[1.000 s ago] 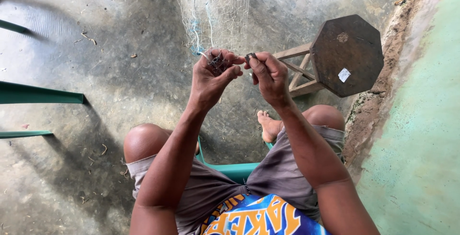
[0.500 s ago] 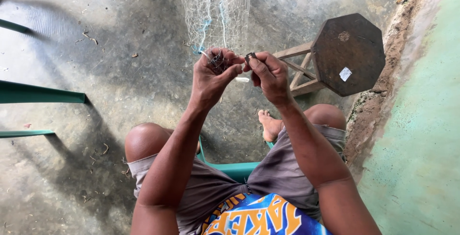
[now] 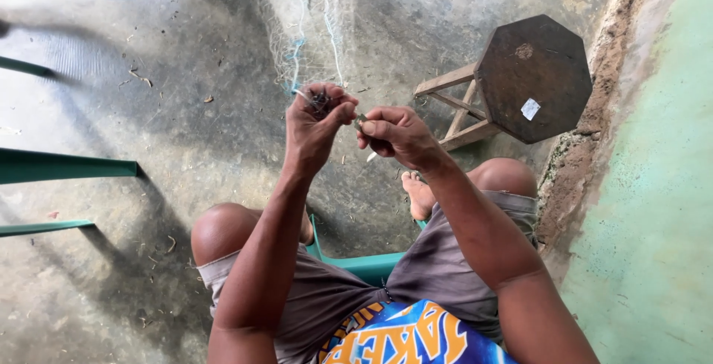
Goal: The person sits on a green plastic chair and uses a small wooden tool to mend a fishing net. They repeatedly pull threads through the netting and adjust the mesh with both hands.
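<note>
A grey concrete floor (image 3: 148, 59) fills most of the view, scattered with small bits of debris. Along the right runs a pale green wall (image 3: 653, 208), with a strip of crumbly brown earth at its foot. Green bars (image 3: 67, 165) reach in from the left edge.

The person sits on a green chair (image 3: 364, 266), knees apart, in grey shorts (image 3: 438, 267) and a blue shirt with yellow print. One bare foot (image 3: 417, 195) rests on the floor between the knees.

A dark wooden stool (image 3: 531, 78) with an eight-sided top stands to the right, near the wall, well apart from the hands. A small white scrap lies on its top.

A fine pale net (image 3: 316, 30) hangs down from the top of the view, with light blue cords running through it. Its lower end gathers into the left hand.

The left hand (image 3: 316, 126) is raised in front of the body, fingers curled and its grip clamped on the bunched net, thumb pressed against the forefinger. A thin pale stick juts from the top of the fist to the left.

The right hand (image 3: 397, 135) is just beside it, almost touching, its grip pinched together on a small dark piece (image 3: 360, 121) held toward the left thumb. What that piece is cannot be told.
</note>
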